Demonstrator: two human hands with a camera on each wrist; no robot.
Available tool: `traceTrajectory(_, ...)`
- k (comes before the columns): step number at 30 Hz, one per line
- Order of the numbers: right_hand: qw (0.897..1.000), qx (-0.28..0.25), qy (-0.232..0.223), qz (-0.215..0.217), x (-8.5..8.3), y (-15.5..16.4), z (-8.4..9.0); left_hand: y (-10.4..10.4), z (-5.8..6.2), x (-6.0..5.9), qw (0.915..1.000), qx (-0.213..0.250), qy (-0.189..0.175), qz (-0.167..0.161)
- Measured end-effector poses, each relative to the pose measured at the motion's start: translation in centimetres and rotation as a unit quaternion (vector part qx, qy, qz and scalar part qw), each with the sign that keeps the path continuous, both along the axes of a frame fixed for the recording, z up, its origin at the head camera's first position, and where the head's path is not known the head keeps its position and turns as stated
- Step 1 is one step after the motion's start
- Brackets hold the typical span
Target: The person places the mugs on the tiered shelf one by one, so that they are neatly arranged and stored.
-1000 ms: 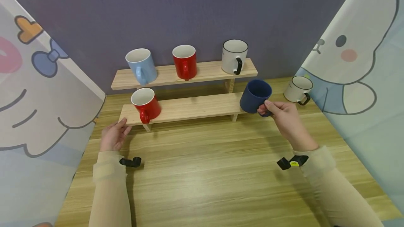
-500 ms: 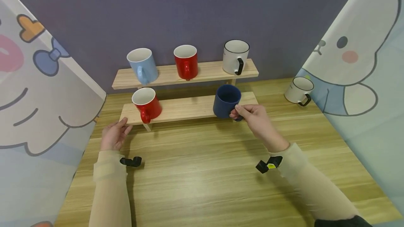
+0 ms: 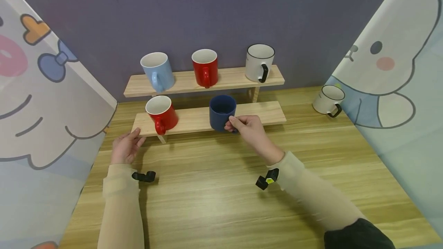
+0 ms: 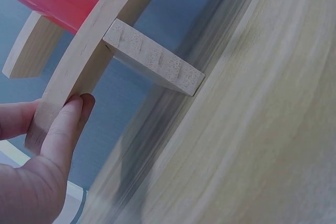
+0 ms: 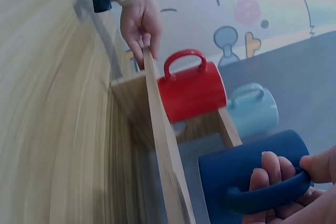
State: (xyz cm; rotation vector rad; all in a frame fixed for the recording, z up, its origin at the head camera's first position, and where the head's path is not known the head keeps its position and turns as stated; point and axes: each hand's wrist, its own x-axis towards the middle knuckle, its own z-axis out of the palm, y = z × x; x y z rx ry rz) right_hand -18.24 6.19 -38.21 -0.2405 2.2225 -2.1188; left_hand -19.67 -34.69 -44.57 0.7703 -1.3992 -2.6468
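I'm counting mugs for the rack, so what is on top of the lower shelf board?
On the lower shelf board: a red mug at its left and the dark blue mug, held by the right hand. Whether the blue mug's base touches the board is hidden.

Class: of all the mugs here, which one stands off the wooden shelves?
The white mug with black handle at far right: it stands on the table.
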Motion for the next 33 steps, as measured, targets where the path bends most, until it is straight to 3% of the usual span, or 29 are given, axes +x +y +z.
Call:
traceTrajectory(14, 0.999, -0.025, -0.021, -0.044, -1.1, -5.5, -0.3, -0.2, 0.0, 0.0, 1.0, 0.009, -0.001, 0.001)
traceTrajectory(28, 0.996, -0.048, -0.031, -0.071, -1.8, -7.1, -1.4, 0.0, 0.2, 0.0, 1.0, 0.006, -0.005, -0.001)
traceTrajectory(33, 0.997, -0.04, -0.023, -0.056, -1.6, -7.7, -1.6, 0.0, 0.2, 0.0, 1.0, 0.009, -0.003, -0.002)
